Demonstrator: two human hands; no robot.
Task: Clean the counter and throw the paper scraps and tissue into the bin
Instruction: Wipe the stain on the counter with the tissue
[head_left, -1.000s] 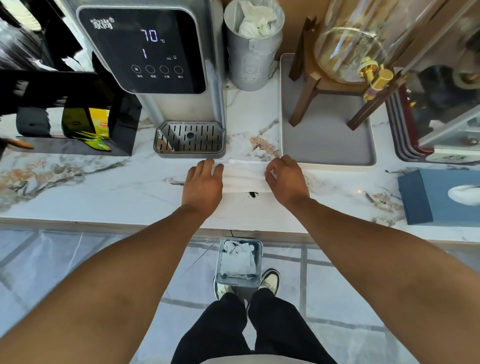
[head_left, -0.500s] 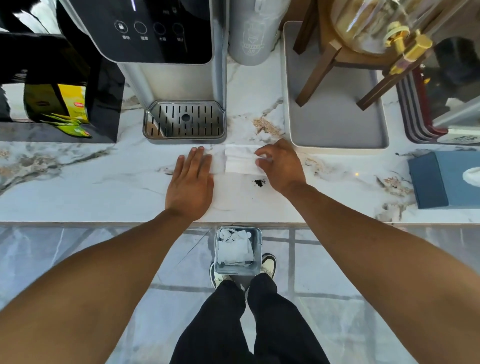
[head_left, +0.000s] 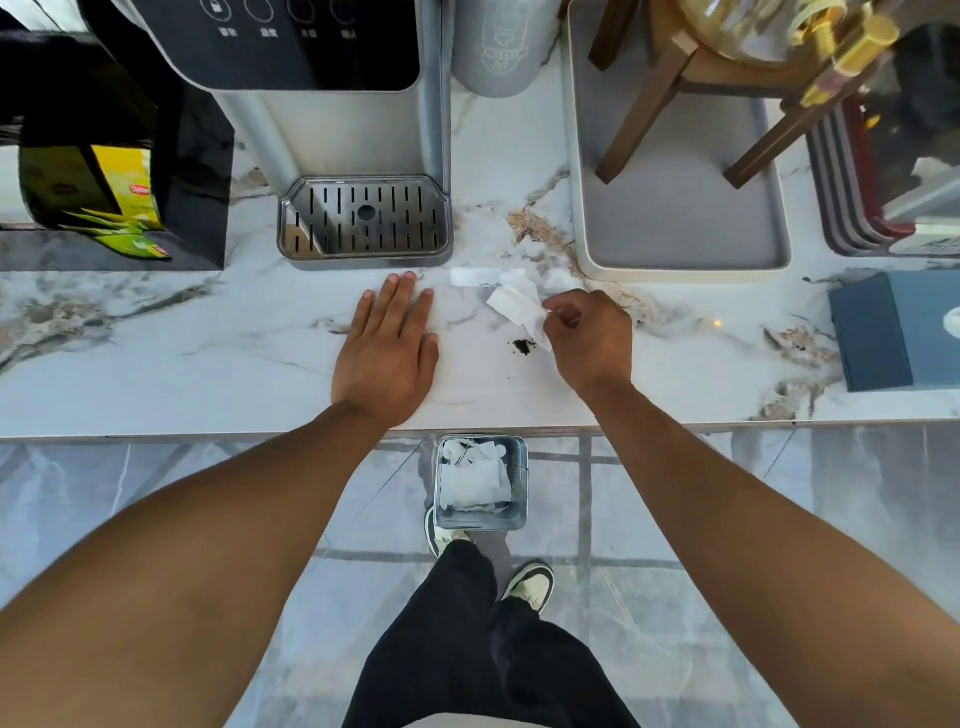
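My right hand pinches a crumpled white tissue just above the marble counter. A small dark crumb pile lies on the counter right below the tissue, left of that hand. A white paper strip lies flat behind the tissue. My left hand rests flat on the counter, fingers spread, holding nothing. On the floor below the counter edge stands a small grey bin with white paper inside.
A water dispenser with a metal drip tray stands behind my left hand. A grey tray holds a wooden stand at the back right. A blue tissue box sits at the right edge. A dark organiser with yellow packets is far left.
The tissue lay flat under both hands; my right hand has gathered it up and lifted it to the right. My left hand let go and stays flat. The view has tilted downward.
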